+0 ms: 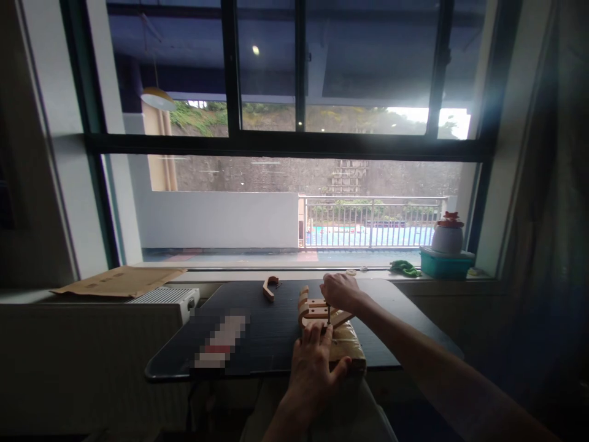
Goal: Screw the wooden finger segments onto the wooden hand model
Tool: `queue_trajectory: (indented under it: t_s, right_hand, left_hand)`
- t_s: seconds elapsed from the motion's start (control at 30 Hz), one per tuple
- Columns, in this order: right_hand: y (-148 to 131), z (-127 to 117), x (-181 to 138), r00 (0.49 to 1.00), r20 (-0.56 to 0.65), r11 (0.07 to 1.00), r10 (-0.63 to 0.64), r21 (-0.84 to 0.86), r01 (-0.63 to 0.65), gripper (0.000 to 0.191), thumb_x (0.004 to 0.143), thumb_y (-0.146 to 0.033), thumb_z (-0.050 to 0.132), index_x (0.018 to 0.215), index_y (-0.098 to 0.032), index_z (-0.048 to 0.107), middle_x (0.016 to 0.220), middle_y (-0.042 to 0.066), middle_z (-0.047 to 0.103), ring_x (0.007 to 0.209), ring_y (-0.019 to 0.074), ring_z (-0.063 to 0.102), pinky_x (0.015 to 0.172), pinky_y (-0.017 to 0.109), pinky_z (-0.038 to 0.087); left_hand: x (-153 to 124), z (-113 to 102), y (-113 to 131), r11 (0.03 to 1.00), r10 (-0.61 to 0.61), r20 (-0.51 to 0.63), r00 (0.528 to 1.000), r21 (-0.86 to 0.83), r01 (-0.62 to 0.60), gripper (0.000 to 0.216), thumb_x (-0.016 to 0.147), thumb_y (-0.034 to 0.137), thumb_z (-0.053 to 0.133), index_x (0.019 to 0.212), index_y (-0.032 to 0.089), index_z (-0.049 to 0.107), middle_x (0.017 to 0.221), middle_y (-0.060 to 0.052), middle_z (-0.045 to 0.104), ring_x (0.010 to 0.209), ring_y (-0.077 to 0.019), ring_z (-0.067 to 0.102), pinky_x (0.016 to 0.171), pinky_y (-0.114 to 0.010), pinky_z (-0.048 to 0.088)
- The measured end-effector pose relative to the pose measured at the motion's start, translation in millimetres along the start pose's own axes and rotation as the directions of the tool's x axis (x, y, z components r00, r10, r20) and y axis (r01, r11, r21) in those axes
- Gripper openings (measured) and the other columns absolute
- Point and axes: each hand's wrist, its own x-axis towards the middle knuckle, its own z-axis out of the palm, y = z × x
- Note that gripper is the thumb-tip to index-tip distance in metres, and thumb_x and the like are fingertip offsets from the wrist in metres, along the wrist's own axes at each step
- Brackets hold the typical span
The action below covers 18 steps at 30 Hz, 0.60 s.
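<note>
My right hand (340,291) is closed in a fist around a screwdriver (329,315); its handle is hidden and only the thin dark shaft shows, pointing down. Its tip meets a small wooden piece with curved sides and crosswise slats (316,311), which has dark holes in the slats. My left hand (315,359) lies flat with its fingertips against the near edge of this wooden piece and its thumb spread out. Beneath both is a block wrapped in shiny brown tape (350,347). A separate curved wooden part (269,288) lies farther back on the left.
The dark folding table (267,344) stands before a window. A pixelated patch (223,341) covers something on its left. A brown envelope (124,280) rests by the radiator (170,298). On the sill are a green cloth (405,268), a teal box (446,264) and a jar (448,238).
</note>
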Motion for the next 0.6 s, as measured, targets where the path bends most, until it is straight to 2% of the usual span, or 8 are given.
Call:
queue_trajectory:
  t_s: [0.17, 0.3, 0.4, 0.6]
  right_hand:
    - [10.9, -10.5, 0.4, 0.996, 0.049, 0.996, -0.081, -0.022, 0.082, 0.03, 0.09, -0.034, 0.053, 0.113, -0.016, 0.056, 0.11, 0.007, 0.059, 0.091, 0.0181, 0.06, 0.078, 0.039, 0.051]
    - [23.9, -20.0, -4.2, 0.971, 0.082, 0.974, -0.226, -0.011, 0.228, 0.028, 0.09, -0.036, 0.051, 0.108, -0.015, 0.058, 0.104, 0.006, 0.061, 0.087, 0.0165, 0.06, 0.076, 0.037, 0.051]
    - [27.9, -20.9, -10.3, 0.948, 0.056, 0.949, -0.314, 0.001, 0.314, 0.027, 0.092, -0.037, 0.047, 0.102, -0.016, 0.061, 0.093, 0.004, 0.063, 0.081, 0.0152, 0.06, 0.073, 0.034, 0.048]
    - [26.8, -9.7, -16.3, 0.952, -0.052, 0.954, -0.3, -0.028, 0.299, 0.028, 0.094, -0.032, 0.039, 0.098, -0.017, 0.062, 0.087, 0.006, 0.066, 0.077, 0.0161, 0.059, 0.067, 0.028, 0.04]
  left_hand:
    - [0.5, -0.7, -0.7, 1.0, -0.016, 0.021, 1.0, 0.002, 0.016, 0.067, 0.082, 0.056, 0.041, 0.139, 0.02, 0.04, 0.144, -0.007, 0.037, 0.134, -0.029, 0.027, 0.106, -0.039, 0.026]
    - [-0.3, -0.3, -1.2, 1.0, -0.014, 0.012, 1.0, -0.007, 0.014, 0.065, 0.083, 0.055, 0.041, 0.139, 0.021, 0.041, 0.144, -0.007, 0.037, 0.134, -0.0287, 0.027, 0.107, -0.039, 0.025]
    - [-1.1, -0.1, -1.2, 1.0, -0.014, 0.009, 1.0, -0.012, 0.014, 0.066, 0.083, 0.056, 0.041, 0.139, 0.021, 0.039, 0.144, -0.008, 0.037, 0.134, -0.0286, 0.027, 0.107, -0.039, 0.026]
    - [-0.9, 0.8, -1.1, 1.0, -0.008, 0.006, 1.0, -0.004, 0.008, 0.066, 0.083, 0.055, 0.042, 0.139, 0.021, 0.039, 0.145, -0.007, 0.036, 0.133, -0.0287, 0.028, 0.106, -0.038, 0.027]
